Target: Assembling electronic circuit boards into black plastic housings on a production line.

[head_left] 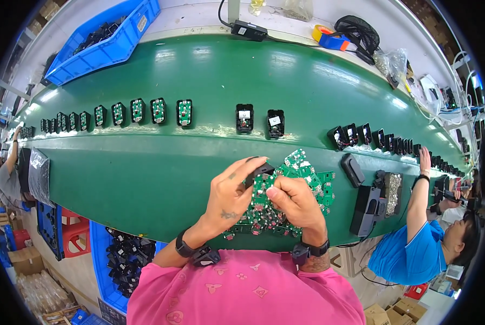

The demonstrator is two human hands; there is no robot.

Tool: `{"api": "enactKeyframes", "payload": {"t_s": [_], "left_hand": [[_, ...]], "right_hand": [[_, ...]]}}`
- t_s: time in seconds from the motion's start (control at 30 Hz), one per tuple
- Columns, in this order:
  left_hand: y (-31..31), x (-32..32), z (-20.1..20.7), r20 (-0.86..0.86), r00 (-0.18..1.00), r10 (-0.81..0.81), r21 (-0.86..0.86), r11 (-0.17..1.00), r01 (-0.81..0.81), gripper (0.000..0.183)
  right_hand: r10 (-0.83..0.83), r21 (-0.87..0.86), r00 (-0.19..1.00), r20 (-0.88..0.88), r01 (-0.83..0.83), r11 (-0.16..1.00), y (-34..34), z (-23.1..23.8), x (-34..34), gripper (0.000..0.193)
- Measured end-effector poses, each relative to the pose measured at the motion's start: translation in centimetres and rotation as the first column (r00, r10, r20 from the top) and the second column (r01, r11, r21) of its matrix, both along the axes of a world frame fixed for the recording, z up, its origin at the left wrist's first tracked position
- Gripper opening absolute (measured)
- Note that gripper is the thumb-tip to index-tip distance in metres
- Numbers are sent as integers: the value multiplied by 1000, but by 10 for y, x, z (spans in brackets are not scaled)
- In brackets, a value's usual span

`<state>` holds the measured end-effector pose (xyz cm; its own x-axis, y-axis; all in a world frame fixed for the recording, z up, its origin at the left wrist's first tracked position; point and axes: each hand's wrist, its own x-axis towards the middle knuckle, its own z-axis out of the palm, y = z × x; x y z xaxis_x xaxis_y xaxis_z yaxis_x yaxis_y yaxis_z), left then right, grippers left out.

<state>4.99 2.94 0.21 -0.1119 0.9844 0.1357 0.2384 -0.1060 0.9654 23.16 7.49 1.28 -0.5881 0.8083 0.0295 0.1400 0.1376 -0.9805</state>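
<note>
Over the near edge of the green bench, my left hand [229, 192] is closed around a small black plastic housing [260, 170]. A green circuit board [262, 190] is held against that housing, its edge pinched by my right hand [301, 205], thumb on top. Below and behind both hands lies a loose pile of green circuit boards [326, 190], partly hidden by them. Farther off, two open black housings [245, 118] show a white part and wires inside. To their left runs a row of black housings [184, 112] with green boards seated in them.
Several more black housings [380, 139] line up at the right, where a co-worker's hand [425, 158] touches the row. A black-grey device [366, 210] stands near the right edge. Blue bins sit at back left [93, 65] and below the bench [99, 254].
</note>
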Motion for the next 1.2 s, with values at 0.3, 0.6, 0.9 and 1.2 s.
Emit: {"api": "enactKeyframes", "payload": {"t_s": [0.3, 0.6, 0.9, 1.2], "left_hand": [[-2, -9, 9, 80, 985, -151, -114, 981, 159, 61], [-4, -11, 3, 474, 876, -93, -201, 957, 210, 39], [-5, 0, -5, 438, 898, -25, -212, 969, 130, 34], [-9, 5, -14, 281, 959, 42, -81, 997, -20, 29]], "right_hand": [[-226, 122, 967, 119, 212, 970, -3, 4, -11, 24], [-352, 189, 909, 223, 314, 931, -14, 1, -25, 15], [-319, 242, 925, 208, 267, 933, -19, -4, -39, 41], [-347, 74, 937, -30, 348, 935, -22, -36, -53, 41]]}}
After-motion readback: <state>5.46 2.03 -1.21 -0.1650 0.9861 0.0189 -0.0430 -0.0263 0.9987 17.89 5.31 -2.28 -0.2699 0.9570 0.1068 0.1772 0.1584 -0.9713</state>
